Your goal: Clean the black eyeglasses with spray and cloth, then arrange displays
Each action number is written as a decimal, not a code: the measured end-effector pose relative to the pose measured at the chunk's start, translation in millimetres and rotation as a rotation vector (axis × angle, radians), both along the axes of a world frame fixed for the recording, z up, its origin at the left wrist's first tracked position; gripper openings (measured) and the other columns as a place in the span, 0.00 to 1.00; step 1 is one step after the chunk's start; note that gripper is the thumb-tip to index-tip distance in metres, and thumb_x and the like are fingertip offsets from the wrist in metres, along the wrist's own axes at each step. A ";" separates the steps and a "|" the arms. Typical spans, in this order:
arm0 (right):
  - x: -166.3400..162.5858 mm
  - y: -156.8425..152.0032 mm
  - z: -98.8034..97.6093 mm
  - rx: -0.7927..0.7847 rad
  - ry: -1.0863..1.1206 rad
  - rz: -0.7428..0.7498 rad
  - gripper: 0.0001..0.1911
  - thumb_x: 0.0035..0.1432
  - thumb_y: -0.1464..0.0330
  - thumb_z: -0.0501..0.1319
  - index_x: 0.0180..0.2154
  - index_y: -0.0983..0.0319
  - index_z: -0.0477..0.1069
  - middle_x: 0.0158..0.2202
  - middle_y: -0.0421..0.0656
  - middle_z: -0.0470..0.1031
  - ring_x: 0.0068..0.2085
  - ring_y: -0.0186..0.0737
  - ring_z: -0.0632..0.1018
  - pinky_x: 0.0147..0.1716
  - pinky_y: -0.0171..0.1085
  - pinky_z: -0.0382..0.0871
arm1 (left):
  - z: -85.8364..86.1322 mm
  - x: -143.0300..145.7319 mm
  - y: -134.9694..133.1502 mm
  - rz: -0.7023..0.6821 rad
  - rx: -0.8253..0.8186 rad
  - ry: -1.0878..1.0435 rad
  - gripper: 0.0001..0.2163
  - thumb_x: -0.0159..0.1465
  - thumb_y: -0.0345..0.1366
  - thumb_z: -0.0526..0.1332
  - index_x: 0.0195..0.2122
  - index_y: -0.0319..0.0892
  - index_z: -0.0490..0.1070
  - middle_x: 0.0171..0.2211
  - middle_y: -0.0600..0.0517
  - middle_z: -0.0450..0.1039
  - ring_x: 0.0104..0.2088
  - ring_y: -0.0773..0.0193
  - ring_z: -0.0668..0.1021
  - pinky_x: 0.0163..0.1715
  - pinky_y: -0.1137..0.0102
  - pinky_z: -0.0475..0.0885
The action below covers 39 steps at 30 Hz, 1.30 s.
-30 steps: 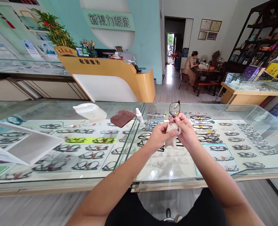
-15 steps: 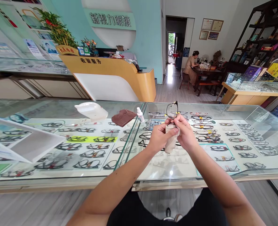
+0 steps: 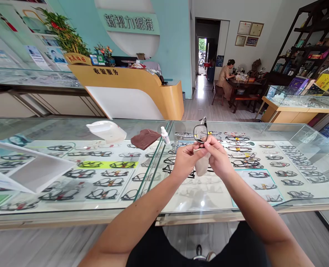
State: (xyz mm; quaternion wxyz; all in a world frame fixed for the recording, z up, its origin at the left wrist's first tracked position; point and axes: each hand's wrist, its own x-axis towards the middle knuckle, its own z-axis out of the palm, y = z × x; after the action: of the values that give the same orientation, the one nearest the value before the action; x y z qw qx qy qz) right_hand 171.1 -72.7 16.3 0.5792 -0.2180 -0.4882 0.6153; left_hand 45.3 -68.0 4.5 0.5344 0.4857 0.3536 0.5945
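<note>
A pair of dark-framed eyeglasses [image 3: 200,133] is held up over the glass counter, one lens pointing upward. My right hand [image 3: 217,154] pinches the frame near its middle. Close against it, my left hand [image 3: 187,157] has its fingers closed on a pale cleaning cloth [image 3: 201,165] wrapped about the lower part of the eyeglasses. That lower lens is hidden by the cloth and fingers. To the left of my hands, a small white spray bottle [image 3: 165,135] stands on the counter beside a brown cloth [image 3: 144,139].
The glass display counter [image 3: 197,205] holds many eyeglasses under its top. A white tray-like container [image 3: 106,131] and an open white box [image 3: 39,167] are on the left. A person [image 3: 226,79] sits at a far table. Beyond the counter is a wooden cashier desk [image 3: 170,96].
The eyeglasses have turned and dropped slightly, showing the upper lens more face-on. The cloth has shifted in my fingers, its lower end hanging a little higher.
</note>
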 end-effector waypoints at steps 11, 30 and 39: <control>5.1 5.8 -1.8 -0.039 0.050 -0.062 0.23 0.54 0.50 0.76 0.30 0.55 0.67 0.34 0.39 0.78 0.38 0.41 0.78 0.42 0.39 0.73 | -15.2 0.1 6.6 -0.185 0.026 0.001 0.28 0.54 0.64 0.74 0.25 0.41 0.72 0.26 0.54 0.68 0.30 0.66 0.66 0.34 0.69 0.65; -6.2 -0.9 -6.1 -0.062 0.043 -0.056 0.25 0.53 0.48 0.76 0.34 0.54 0.67 0.38 0.39 0.80 0.41 0.43 0.79 0.46 0.41 0.75 | -15.2 6.2 1.4 -0.064 -0.032 -0.058 0.29 0.45 0.63 0.79 0.25 0.39 0.75 0.24 0.55 0.68 0.28 0.69 0.66 0.30 0.71 0.63; -1.8 0.9 -5.4 -0.097 0.032 -0.065 0.25 0.51 0.47 0.77 0.32 0.54 0.67 0.34 0.38 0.79 0.37 0.41 0.78 0.38 0.38 0.73 | -17.8 2.8 5.0 -0.021 0.095 0.068 0.32 0.56 0.70 0.68 0.22 0.41 0.71 0.25 0.52 0.71 0.30 0.65 0.69 0.34 0.69 0.68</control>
State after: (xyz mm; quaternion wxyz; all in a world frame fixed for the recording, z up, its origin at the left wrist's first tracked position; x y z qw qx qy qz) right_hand 169.2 -71.8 10.9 0.5956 -0.2518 -0.4408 0.6225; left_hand 48.1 -63.1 -13.3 0.5048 0.5341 0.3377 0.5881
